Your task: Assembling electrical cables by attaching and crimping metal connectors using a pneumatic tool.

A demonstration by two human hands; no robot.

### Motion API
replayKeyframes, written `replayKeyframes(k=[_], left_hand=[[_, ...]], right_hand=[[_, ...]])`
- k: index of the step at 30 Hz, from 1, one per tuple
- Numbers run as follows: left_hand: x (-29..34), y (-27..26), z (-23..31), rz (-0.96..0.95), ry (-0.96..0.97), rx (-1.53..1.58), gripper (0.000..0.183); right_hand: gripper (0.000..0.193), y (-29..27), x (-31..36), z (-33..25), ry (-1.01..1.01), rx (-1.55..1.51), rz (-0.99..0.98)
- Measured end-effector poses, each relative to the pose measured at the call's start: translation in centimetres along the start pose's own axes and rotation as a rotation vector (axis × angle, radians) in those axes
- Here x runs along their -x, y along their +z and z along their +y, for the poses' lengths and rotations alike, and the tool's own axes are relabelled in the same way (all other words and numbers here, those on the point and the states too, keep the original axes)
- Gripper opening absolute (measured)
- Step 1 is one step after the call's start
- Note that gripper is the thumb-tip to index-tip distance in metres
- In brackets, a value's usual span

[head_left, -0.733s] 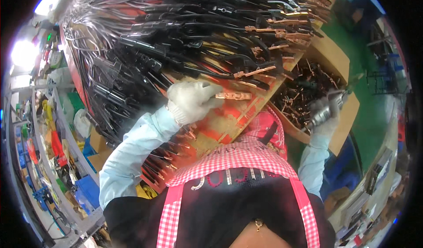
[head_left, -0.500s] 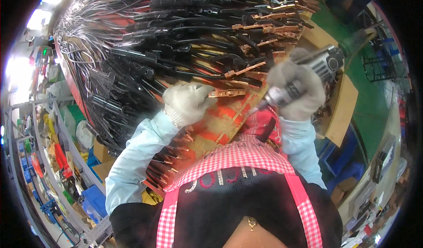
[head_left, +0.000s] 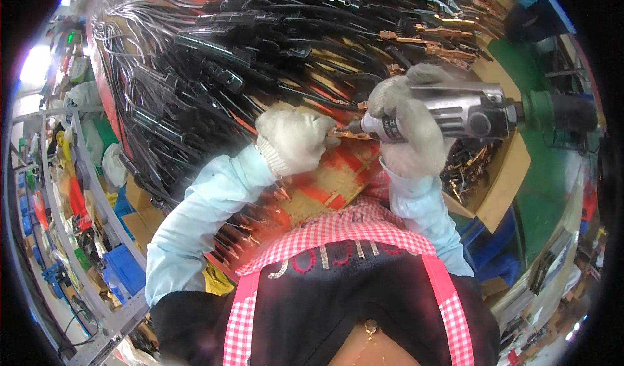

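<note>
My gloved left hand is closed around one end of a small copper clamp piece, low over the worktop. My gloved right hand wraps the front of a silver power screwdriver, held nearly level. Its tip points left and meets the copper piece close to my left fingertips; whether it sits in a screw is too small to tell. Just beyond both hands lies a thick pile of cables with black handles, several ending in copper jaws.
The worktop is worn, with red and bare brown patches. At the right stands an open cardboard box of small metal parts. Farther right is a green floor. Shelving with mixed goods and a blue bin line the left.
My right hand has swung the screwdriver from a downward slant to nearly level and brought its tip left to the copper piece. My left hand has shifted slightly right with that piece.
</note>
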State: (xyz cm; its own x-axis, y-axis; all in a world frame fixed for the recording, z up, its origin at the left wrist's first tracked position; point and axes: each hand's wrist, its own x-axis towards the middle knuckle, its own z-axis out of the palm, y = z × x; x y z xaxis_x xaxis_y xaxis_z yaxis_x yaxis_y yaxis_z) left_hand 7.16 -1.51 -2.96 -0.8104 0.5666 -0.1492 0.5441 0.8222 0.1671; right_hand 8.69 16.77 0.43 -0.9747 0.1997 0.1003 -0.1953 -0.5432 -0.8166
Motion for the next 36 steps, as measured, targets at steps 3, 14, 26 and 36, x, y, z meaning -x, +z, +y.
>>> replayKeyframes(k=[3,14,26,36], left_hand=[[-0.2,-0.1,0.0,-0.041,-0.008,0.000,0.028],[-0.1,-0.1,-0.2,0.008,0.032,0.035,0.026],[-0.2,0.0,-0.3,-0.018,0.027,0.024,0.028],[-0.1,0.1,-0.3,-0.007,0.025,0.083,0.020]], right_hand=[[0.040,-0.2,0.3,0.3,-0.077,0.042,-0.038],[0.046,-0.1,0.8,-0.1,-0.051,0.048,-0.095],[0.042,-0.9,1.1,0.4,-0.078,-0.044,-0.175],[0.037,-0.5,0.5,0.4,-0.203,0.141,-0.357]])
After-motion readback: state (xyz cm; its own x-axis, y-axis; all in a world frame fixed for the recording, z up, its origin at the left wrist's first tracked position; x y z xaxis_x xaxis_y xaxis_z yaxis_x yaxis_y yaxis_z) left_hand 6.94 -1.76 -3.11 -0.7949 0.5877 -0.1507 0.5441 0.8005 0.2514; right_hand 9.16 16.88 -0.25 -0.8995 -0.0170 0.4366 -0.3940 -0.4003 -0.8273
